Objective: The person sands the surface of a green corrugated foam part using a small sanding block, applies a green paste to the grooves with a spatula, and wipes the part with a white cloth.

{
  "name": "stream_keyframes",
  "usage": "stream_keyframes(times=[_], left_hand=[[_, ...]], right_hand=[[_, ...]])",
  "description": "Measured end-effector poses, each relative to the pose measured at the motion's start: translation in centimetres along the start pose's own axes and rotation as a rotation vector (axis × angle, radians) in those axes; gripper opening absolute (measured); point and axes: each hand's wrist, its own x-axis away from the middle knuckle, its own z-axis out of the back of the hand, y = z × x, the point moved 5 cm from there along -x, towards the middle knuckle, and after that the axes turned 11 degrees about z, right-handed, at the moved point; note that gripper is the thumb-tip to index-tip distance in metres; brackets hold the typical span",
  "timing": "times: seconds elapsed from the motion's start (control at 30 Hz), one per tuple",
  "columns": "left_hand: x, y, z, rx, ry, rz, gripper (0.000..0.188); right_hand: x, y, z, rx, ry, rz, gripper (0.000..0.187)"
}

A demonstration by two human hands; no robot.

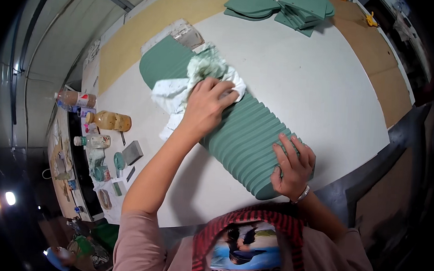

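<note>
A long row of dull green boards (249,132) with rounded ends lies overlapped like steps, slanting from the far left toward me. My left hand (210,103) is closed on a crumpled white rag (170,95) with green stains and presses it on the far part of the row. My right hand (295,164) grips the right edge of the row near its close end, its fingers bent over the top and the thumb on the boards. The rag and left hand hide some of the boards between them. A whitish, stained block (188,35) sits beside the row's far end.
More green boards (253,2) are piled at the far edge of the white table (336,107). On the left stand an amber bottle (112,121), a clear bottle (99,141) and a grey block (132,152). Brown cardboard (377,65) lies along the right.
</note>
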Motion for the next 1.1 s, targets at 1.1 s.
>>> stream_keyframes(times=[1.1], left_hand=[[15.4, 1.3, 0.3, 0.188, 0.214, 0.485, 0.052]], right_hand=[[0.1, -0.1, -0.4, -0.031, 0.023, 0.030, 0.046]])
